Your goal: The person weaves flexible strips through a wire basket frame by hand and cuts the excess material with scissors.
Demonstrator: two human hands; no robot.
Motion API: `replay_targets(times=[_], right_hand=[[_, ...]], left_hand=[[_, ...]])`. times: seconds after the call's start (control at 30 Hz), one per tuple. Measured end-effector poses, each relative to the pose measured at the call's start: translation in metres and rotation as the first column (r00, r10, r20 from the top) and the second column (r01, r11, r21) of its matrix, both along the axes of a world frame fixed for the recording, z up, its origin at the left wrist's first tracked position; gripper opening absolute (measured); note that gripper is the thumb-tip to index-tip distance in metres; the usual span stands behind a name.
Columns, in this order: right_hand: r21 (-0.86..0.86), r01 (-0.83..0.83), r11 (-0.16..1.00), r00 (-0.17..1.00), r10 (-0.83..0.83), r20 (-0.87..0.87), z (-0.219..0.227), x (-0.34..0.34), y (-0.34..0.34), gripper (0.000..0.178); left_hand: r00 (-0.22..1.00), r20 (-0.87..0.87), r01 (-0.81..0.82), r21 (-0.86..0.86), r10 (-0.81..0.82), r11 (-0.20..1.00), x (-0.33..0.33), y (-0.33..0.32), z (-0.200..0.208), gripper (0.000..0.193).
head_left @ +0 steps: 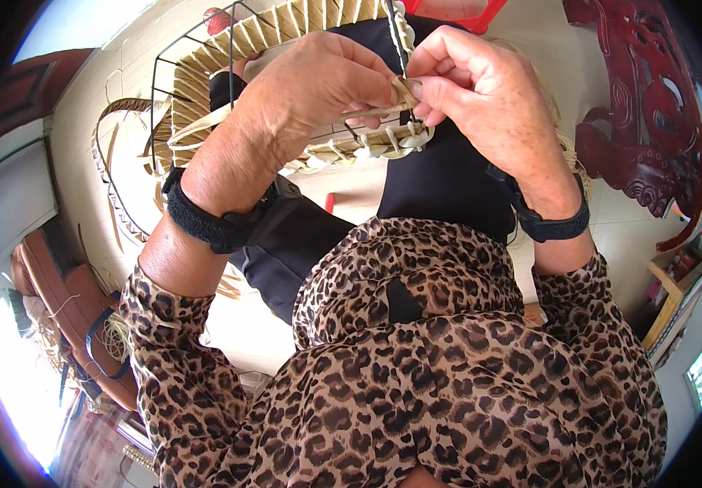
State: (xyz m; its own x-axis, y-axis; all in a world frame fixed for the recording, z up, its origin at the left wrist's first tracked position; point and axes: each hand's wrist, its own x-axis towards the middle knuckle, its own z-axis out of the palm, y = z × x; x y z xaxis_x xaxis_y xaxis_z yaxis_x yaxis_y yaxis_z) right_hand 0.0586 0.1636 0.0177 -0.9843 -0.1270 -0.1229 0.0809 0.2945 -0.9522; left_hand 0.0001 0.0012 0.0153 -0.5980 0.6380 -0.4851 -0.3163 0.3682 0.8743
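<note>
In front of me, over my black-trousered lap, is a black wire basket frame (154, 106), partly wrapped with pale straw-coloured strips (191, 81). A flat pale strip (405, 96) is pinched at the frame's near right corner. My left hand (306, 93) grips it with thumb and fingers from the left, its fingers partly hidden behind the hand. From the other side my right hand (485, 89) pinches the same strip between thumb and forefinger, remaining fingers curled. Just below the hands runs the frame's near edge (367, 148), bound with pale looped material.
Dark red carved wooden furniture (644, 106) stands at the right, with a wooden box (676, 301) below it. Beyond the frame is a red plastic item (465, 12). To the left are a curved band (100, 146) and a brown chair (50, 285) with coiled strands (113, 337).
</note>
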Motion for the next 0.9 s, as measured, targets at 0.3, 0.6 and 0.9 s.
replay_targets(times=[0.3,0.6,0.9], right_hand=[[-0.051,-0.024,0.998,0.998,0.021,-0.063,-0.015,0.003,0.007,0.01],[-0.188,-0.067,0.98,0.995,0.052,-0.086,-0.031,0.008,0.011,0.014],[-0.28,0.091,0.956,0.992,-0.063,0.107,-0.049,0.006,0.01,0.011]], left_hand=[[0.994,-0.094,0.051,-0.102,-0.06,0.993,0.002,0.006,0.003,0.015],[0.839,-0.274,0.288,-0.509,-0.47,0.811,-0.017,0.004,-0.008,0.016],[0.759,-0.353,0.307,-0.545,-0.546,0.78,-0.012,0.018,-0.019,0.019]])
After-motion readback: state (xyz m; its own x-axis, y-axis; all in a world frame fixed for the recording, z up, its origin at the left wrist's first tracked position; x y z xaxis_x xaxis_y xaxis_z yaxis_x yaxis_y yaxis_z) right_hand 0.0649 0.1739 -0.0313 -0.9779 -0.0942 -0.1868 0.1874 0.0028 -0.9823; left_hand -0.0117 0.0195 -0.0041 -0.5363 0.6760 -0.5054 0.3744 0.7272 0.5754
